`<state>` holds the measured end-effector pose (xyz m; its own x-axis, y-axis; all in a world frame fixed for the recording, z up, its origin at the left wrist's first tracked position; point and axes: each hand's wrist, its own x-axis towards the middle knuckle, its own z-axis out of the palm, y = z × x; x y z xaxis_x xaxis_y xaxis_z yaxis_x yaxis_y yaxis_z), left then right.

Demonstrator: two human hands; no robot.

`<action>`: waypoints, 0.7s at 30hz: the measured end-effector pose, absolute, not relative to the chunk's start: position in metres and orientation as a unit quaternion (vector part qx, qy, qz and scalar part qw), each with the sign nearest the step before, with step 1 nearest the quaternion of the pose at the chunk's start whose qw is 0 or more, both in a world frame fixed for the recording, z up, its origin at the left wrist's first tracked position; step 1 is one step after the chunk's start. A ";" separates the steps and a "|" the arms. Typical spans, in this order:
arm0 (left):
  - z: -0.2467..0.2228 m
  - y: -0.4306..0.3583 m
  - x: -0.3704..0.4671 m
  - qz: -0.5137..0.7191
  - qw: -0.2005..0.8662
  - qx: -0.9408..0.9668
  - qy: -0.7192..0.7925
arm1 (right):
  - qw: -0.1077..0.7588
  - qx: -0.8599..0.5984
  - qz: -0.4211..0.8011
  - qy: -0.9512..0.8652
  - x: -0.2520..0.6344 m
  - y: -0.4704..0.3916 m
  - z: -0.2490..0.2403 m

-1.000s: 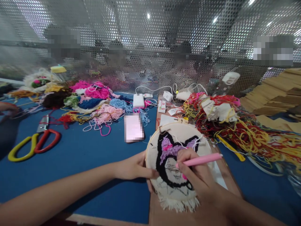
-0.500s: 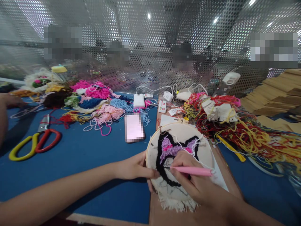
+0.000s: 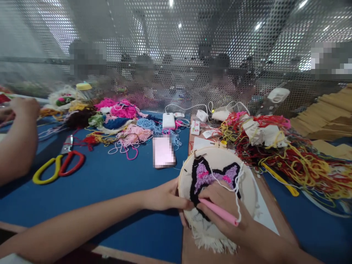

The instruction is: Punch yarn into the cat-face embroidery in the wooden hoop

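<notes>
Two grips: both closed, each on one thing.
Left hand: pinches the left rim of the hoop, thumb in front, fingers behind; presumably to brace it against the pen's push.
Right hand: closed round the pen low on its barrel, likely for fine aim; tip hidden by the hand.
Hoop: over the brown strip, facing the wearer; can't tell if its lower rim touches the bench.
Cloth: stretched in the hoop, probably for a firm face; black outline, purple ears with pink patches.
White yarn: leaves the pen's back end and loops loose over the cloth, slack that should let it feed without tugging.
Scissors: on the bench left of the hoop, handles toward the wearer, handy to grab.
Yarn heap: right of the hoop, off the work face.
</notes>
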<state>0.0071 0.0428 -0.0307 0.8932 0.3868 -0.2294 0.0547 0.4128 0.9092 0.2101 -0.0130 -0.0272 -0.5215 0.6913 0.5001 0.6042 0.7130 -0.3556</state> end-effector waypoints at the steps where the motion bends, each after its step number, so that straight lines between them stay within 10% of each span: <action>1: -0.031 0.043 0.007 0.108 0.815 0.529 0.209 | 0.314 -0.378 0.079 -0.867 0.211 -0.013 -0.026; 21: -0.026 0.074 0.031 0.301 0.776 0.422 0.359 | 0.233 -0.418 0.216 -0.851 0.216 0.077 -0.017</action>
<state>0.0309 0.0742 -0.0262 0.5610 0.7706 -0.3025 -0.1651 0.4623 0.8712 0.2160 0.0765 -0.0171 -0.5428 0.8115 0.2163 0.6103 0.5581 -0.5623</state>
